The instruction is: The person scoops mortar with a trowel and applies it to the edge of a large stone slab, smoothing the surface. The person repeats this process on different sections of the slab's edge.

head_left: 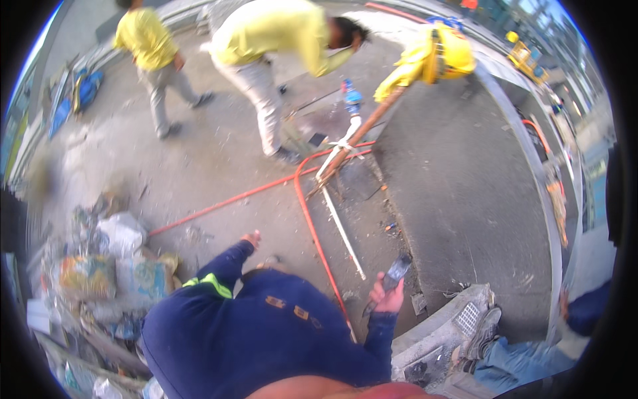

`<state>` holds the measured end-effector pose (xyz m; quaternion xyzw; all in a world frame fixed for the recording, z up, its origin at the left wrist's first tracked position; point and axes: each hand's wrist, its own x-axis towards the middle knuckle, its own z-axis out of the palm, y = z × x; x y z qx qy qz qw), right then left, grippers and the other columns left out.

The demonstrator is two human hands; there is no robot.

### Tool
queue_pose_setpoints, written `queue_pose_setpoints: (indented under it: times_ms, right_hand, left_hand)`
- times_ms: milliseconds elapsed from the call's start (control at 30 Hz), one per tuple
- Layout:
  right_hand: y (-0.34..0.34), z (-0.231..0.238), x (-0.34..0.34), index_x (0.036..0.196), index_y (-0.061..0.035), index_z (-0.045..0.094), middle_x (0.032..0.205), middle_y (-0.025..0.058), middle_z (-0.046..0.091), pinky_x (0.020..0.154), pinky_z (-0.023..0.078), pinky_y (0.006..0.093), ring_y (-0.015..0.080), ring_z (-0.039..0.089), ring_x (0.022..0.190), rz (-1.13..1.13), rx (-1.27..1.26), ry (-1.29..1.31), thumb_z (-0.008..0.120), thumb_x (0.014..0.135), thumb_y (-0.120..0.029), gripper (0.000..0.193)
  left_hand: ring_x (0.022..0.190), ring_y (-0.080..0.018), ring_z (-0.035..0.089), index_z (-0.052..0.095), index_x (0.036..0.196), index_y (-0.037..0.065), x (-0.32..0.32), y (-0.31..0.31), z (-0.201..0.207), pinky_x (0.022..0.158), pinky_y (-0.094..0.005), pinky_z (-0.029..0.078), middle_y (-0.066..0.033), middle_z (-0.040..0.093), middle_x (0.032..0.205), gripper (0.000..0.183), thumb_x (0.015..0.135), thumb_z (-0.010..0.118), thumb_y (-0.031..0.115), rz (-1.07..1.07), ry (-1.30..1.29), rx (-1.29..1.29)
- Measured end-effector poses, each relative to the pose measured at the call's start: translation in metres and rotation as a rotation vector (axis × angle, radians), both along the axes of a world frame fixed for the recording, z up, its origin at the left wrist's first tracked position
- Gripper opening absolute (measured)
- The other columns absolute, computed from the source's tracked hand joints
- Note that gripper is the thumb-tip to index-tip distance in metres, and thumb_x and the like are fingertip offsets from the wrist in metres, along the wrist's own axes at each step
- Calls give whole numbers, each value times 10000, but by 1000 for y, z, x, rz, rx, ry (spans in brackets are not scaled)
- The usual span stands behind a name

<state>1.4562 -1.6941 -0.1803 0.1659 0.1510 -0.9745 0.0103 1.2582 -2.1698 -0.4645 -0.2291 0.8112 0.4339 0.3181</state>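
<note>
My right hand (389, 294) is closed around a flat, grey hand tool (399, 268). Its broad end sticks out past my fingers toward the edge of the dark grey slab (458, 179), and a narrower end shows below the hand. Whether it is a trowel or a scraper I cannot tell. With nothing in it, my left hand (252, 239) hangs over the concrete floor, fingers partly apart. Between the two hands and farther ahead run an orange hose (312, 233) and a thin white pipe (342, 229).
Two people in yellow shirts (276, 30) are ahead on the left. A wooden post (362, 136) with yellow cloth (432, 56) stands by the slab. Bags and rubbish (86, 276) pile up at the left. Another person's jeans (518, 362) and shoes show beside a concrete block (442, 326), lower right.
</note>
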Motion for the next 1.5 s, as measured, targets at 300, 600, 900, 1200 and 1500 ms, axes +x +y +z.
queue_pose_setpoints:
  times_ms: [300, 600, 900, 1200, 1500]
  right_hand:
    - [-183, 3, -224, 1313, 41, 456, 929, 114, 576, 432, 370, 297, 141, 442, 506, 641, -136, 6, 354, 965, -561, 703]
    - [-371, 17, -392, 1268, 34, 481, 799, 74, 536, 425, 363, 295, 132, 422, 473, 1098, -134, -139, 338, 963, -573, 694]
    - [-541, -21, -596, 1347, 102, 413, 850, 159, 621, 427, 376, 306, 152, 445, 457, 1446, -511, 256, 324, 943, -619, 830]
    - [-708, 60, -808, 1323, 121, 429, 835, 153, 621, 435, 401, 284, 128, 466, 478, 1536, -580, 470, 294, 964, -605, 821]
    - [-838, 32, -956, 1282, 54, 475, 787, 68, 530, 497, 400, 309, 149, 467, 543, 1246, -484, 378, 406, 927, -630, 774]
  left_hand:
    - [919, -410, 663, 667, 1043, -14, 97, -326, -24, 788, -494, 514, -231, 697, 914, 761, 933, 323, 656, 527, -2, -377]
    - [1034, -348, 629, 533, 1299, 25, -29, -275, 101, 838, -463, 513, -202, 597, 1245, 776, 941, 290, 670, 1186, 39, 488]
    - [632, -228, 636, 674, 884, 4, -133, -412, 62, 579, -360, 511, -117, 669, 760, 646, 953, 401, 586, 1039, 391, 137]
    - [574, -273, 583, 602, 885, 31, -61, -423, 69, 532, -425, 504, -91, 567, 647, 569, 943, 438, 573, 1688, -127, 78]
    - [645, -306, 613, 579, 1022, 13, -250, -527, 13, 577, -442, 516, -140, 610, 749, 563, 941, 455, 557, 1626, -324, 194]
